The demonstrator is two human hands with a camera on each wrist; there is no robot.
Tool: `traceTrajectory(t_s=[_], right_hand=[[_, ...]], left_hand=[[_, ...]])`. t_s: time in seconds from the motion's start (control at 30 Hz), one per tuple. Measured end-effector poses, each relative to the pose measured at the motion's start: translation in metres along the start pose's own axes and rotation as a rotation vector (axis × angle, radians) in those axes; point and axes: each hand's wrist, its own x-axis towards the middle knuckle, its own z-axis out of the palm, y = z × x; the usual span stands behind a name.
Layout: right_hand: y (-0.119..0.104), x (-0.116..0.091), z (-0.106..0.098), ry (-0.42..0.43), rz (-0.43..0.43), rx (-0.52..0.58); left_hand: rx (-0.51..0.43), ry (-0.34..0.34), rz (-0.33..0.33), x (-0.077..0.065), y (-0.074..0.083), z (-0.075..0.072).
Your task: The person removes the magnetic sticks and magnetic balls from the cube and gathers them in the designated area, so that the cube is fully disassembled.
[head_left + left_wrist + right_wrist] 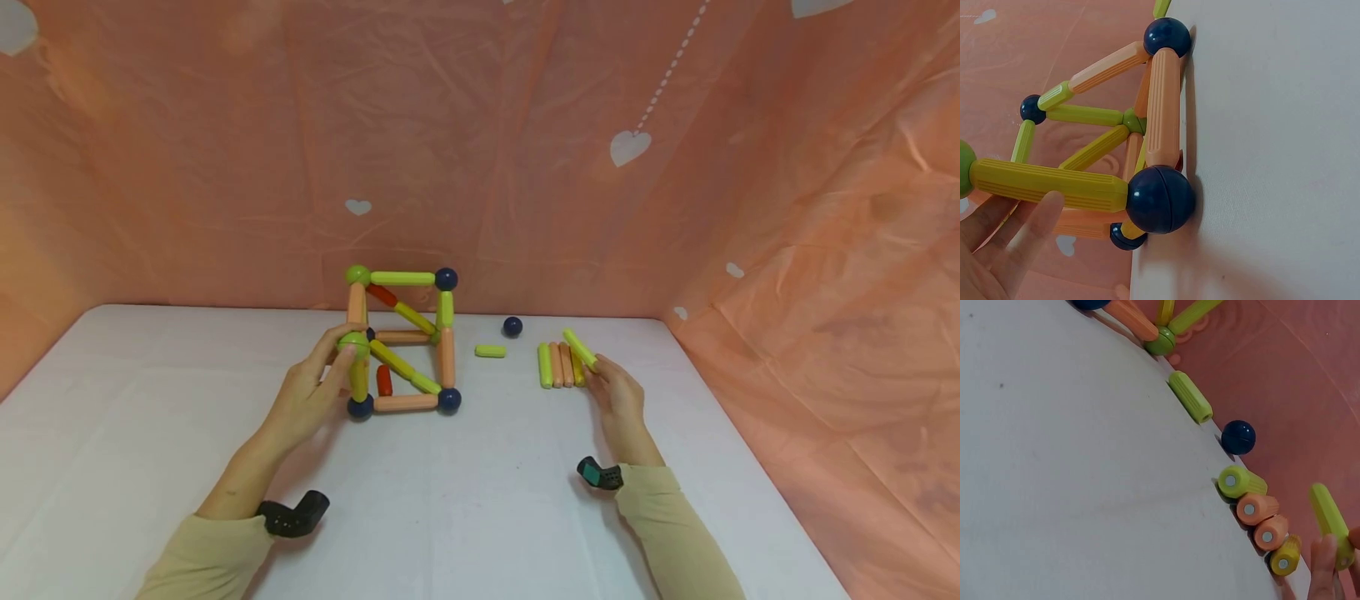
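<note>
A frame of magnetic rods and balls stands on the table, with dark blue balls (pixel 449 400) at its lower front corners. My left hand (pixel 303 396) holds its front left upright, a yellow magnetic rod (pixel 1047 184), between thumb and fingers. A green ball (pixel 352 345) caps that rod, close by the fingers. My right hand (pixel 618 404) pinches one end of a lime-green magnetic rod (pixel 579 348), raised over a row of rods. That row has a lime-green rod (pixel 1241 481), two peach rods (pixel 1259 507) and a yellow rod (pixel 1285 555), side by side.
Between frame and row lie a short lime-green rod (pixel 491 352) and a loose dark blue ball (pixel 513 327). A red rod (pixel 384 381) shows inside the frame. The white table (pixel 465 508) ends at an orange cloth backdrop (pixel 480 167) with hearts.
</note>
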Motion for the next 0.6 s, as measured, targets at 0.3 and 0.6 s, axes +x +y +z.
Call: traceTrajectory(t_s=[0.3,0.6], right_hand=[[0.0023,0.0028,-0.0031,0.1,-0.026,-0.004],[0.0049,0.002,-0.0074,0.059,-0.042,-0.179]], left_hand=[[-0.008,-0.005,-0.003,0.0007,-0.0009,0.0003],[-0.009,-0.004,-0.007,0.0002,0.0004,0.0003]])
